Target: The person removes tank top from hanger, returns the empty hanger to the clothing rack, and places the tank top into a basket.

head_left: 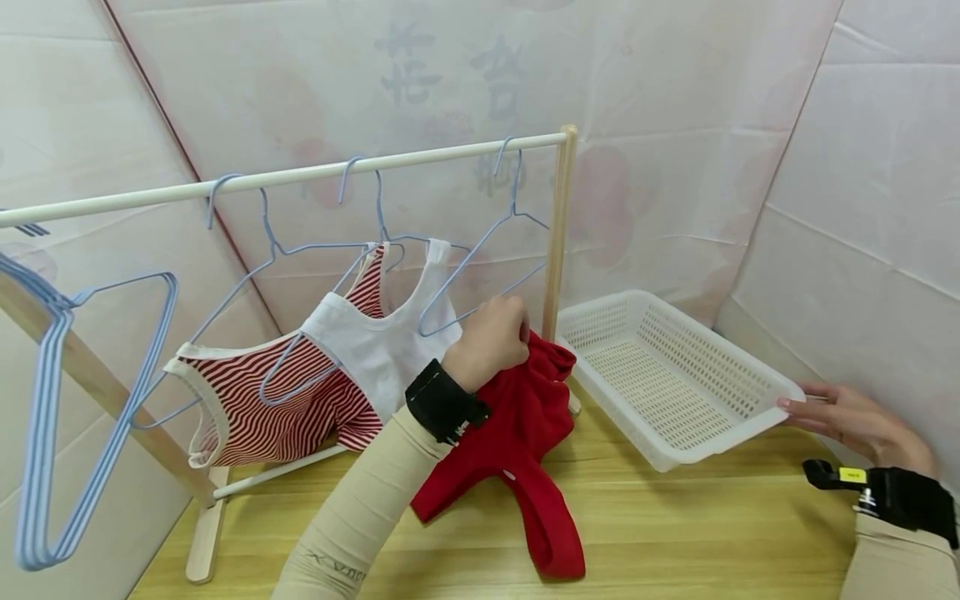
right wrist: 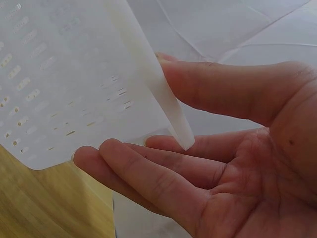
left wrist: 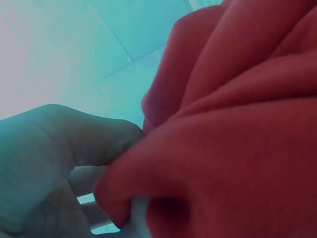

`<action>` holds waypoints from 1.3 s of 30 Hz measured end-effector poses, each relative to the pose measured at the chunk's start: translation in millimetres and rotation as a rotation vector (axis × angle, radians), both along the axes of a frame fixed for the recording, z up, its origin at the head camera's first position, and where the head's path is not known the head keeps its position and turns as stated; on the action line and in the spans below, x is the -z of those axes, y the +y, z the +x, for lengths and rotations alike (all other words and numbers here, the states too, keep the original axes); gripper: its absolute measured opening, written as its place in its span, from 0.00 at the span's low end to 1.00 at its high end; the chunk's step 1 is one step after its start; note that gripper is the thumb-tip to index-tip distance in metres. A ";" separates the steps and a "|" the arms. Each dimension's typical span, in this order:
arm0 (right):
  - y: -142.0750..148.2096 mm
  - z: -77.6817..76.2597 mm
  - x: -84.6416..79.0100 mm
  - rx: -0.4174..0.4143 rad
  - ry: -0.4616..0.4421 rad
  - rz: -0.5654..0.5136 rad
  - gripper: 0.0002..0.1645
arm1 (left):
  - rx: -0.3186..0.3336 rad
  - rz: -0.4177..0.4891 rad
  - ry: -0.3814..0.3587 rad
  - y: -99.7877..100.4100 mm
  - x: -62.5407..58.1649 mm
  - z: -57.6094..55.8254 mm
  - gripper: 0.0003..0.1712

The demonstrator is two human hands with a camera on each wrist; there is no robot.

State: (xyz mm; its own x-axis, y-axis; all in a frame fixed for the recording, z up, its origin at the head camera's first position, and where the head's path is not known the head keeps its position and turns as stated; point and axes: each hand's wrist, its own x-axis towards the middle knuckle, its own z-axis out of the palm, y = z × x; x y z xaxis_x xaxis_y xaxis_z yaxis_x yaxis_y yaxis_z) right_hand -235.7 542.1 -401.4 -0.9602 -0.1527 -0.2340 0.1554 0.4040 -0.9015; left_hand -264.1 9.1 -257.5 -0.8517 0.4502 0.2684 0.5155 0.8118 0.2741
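In the head view my left hand pinches the bunched upper part of a red top, whose lower part drapes over the tabletop. Close up in the left wrist view, thumb and fingers hold a fold of the red cloth. My right hand grips the near right corner of a white perforated plastic basket, which has nothing in it. The right wrist view shows the thumb on the basket's rim and straighter fingers under its side.
A clothes rack with a white rail and wooden posts stands at the left and middle. On blue hangers hang a striped top and a white tank top. A bare hanger is beside the left hand; several more hang far left.
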 end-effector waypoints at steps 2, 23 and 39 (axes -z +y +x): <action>0.9 0.9 0.7 -0.003 0.003 -0.024 0.14 | -0.001 0.003 0.013 1.0 -2.7 2.3 0.08; 2.5 4.0 -0.9 0.006 -0.016 0.047 0.26 | 0.055 0.097 0.081 8.5 -31.6 12.9 0.09; 1.8 4.5 -0.1 -0.001 0.026 -0.025 0.16 | 0.102 0.204 0.101 17.2 -59.4 17.7 0.06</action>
State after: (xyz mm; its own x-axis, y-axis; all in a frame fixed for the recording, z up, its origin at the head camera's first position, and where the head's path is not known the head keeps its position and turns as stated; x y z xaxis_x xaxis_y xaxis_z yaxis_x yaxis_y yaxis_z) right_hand -231.2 543.9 -401.2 -0.9656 -0.1596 -0.2051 0.1312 0.3817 -0.9149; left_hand -246.3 26.3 -198.2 -0.7690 0.4602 0.4437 0.6250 0.6874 0.3700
